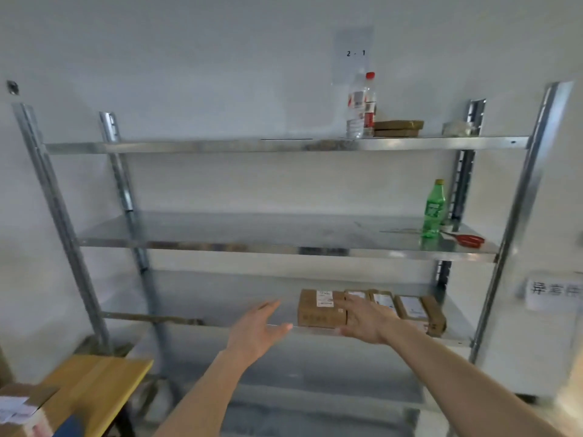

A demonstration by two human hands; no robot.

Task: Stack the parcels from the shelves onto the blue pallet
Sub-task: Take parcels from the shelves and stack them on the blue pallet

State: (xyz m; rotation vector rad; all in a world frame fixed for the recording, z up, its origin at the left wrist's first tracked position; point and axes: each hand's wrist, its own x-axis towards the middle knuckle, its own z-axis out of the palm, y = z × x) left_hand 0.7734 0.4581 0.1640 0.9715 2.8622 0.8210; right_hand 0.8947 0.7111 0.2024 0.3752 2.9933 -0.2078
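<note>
A clear sheet [354,55] on the wall above the top shelf reads "2 - 1". A white sign [554,290] on the cabinet to the right carries three Chinese characters, seemingly "异常件", though blurred. The parcels [321,308] on the lower shelf bear white shipping labels, too small to read. The green bottle [434,209] and the clear bottles [361,104] have printed labels, also illegible.

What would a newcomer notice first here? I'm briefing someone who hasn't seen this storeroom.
Two bare hands, left hand and right hand, reach with open fingers toward a row of brown parcels on the lower shelf of a metal rack. Next, the green bottle and red scissors at the middle shelf's right end.
</note>
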